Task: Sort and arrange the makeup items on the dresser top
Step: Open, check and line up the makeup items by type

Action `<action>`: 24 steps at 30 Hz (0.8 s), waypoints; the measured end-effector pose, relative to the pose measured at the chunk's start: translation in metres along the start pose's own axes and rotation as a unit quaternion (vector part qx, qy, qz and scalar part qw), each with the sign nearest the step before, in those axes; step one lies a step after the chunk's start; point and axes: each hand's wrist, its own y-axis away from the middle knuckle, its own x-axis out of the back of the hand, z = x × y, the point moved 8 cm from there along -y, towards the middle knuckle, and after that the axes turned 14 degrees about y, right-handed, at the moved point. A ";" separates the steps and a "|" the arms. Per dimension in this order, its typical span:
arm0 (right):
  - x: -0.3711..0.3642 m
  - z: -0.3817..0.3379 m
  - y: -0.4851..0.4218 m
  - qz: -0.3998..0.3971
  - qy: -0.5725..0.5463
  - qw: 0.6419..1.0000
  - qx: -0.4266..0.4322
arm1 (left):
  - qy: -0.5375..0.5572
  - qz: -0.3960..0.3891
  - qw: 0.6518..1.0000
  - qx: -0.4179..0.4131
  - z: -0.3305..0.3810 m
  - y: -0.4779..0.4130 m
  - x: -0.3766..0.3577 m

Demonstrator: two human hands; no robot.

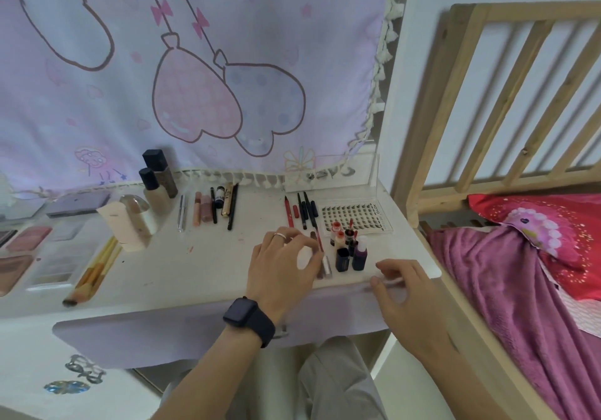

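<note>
Head view: a small white item (305, 257) is grasped in the left hand (283, 266), just left of small bottles (346, 250) clustered near the right end of the dresser top (195, 276). A thin pale stick (390, 281) is pinched by the right hand (406, 292) at the near edge. Pencils (302, 211) are lined up farther back.
</note>
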 end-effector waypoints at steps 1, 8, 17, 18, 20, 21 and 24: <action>0.003 -0.008 0.006 0.015 -0.004 1.000 0.009 | 0.005 0.016 1.000 0.009 -0.010 0.002 0.010; -0.033 -0.088 0.017 -0.071 -0.020 0.990 0.124 | -0.080 0.023 0.988 0.130 -0.100 0.018 0.066; -0.142 -0.176 -0.048 -0.201 0.102 0.961 0.162 | -0.149 0.049 0.967 0.201 -0.168 0.028 0.105; -0.153 -0.182 -0.059 -0.207 0.117 0.960 0.148 | -0.145 0.051 0.966 0.206 -0.171 0.029 0.104; -0.175 -0.191 -0.080 -0.216 0.155 0.956 0.123 | -0.150 0.056 0.965 0.209 -0.173 0.030 0.103; -0.184 -0.195 -0.089 -0.218 0.177 0.953 0.113 | -0.155 0.056 0.964 0.208 -0.174 0.029 0.103; -0.209 -0.208 -0.109 -0.211 0.250 0.939 0.103 | -0.155 0.059 0.965 0.205 -0.175 0.029 0.103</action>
